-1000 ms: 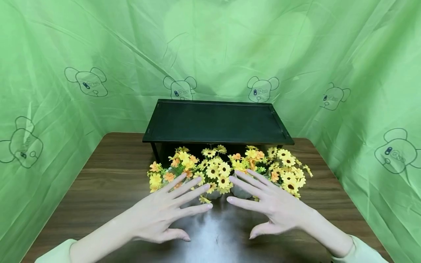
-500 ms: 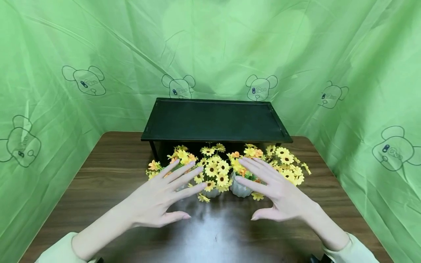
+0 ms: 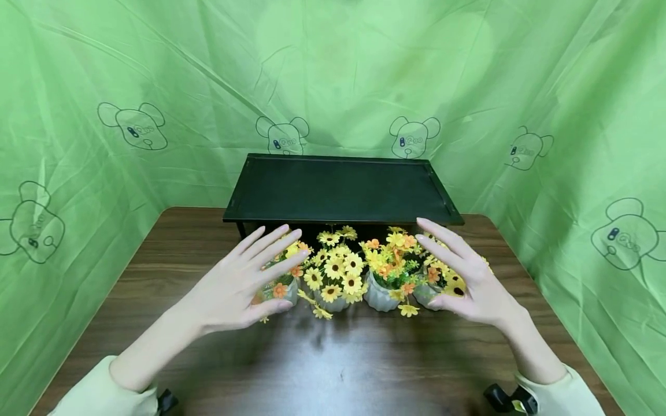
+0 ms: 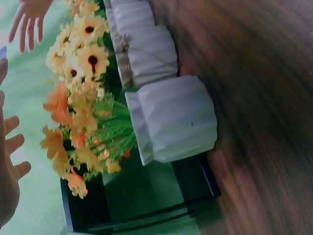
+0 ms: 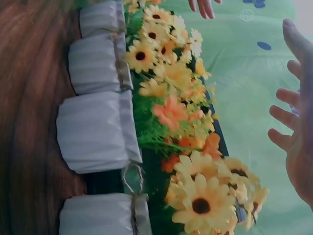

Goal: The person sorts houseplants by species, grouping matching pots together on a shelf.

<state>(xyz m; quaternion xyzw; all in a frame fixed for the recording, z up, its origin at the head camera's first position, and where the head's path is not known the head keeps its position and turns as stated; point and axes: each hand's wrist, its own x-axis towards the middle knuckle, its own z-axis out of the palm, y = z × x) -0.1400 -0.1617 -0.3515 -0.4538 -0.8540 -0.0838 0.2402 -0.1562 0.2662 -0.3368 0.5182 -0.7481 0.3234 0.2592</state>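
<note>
A row of several grey-white ribbed pots with artificial flowers stands upright on the wooden table. Over the leftmost pot my left hand hovers with fingers spread, overlapping its yellow and orange flowers in the head view. My right hand, fingers extended and thumb apart, is above the rightmost pot and partly hides its yellow daisies. Neither hand holds anything. Between the hands, yellow dark-centred daisies and a mixed yellow-orange bunch show plainly.
Just behind the pots stands a low black shelf on thin legs. Green cloth printed with cartoon heads surrounds the table on the back and both sides. The dark wooden table stretches in front of the pots. Some pots carry twine at the neck.
Both hands have moved apart and farther up in the head view, the left hand leftward and the right hand rightward. More of the middle pots shows now. The pots stay where they were.
</note>
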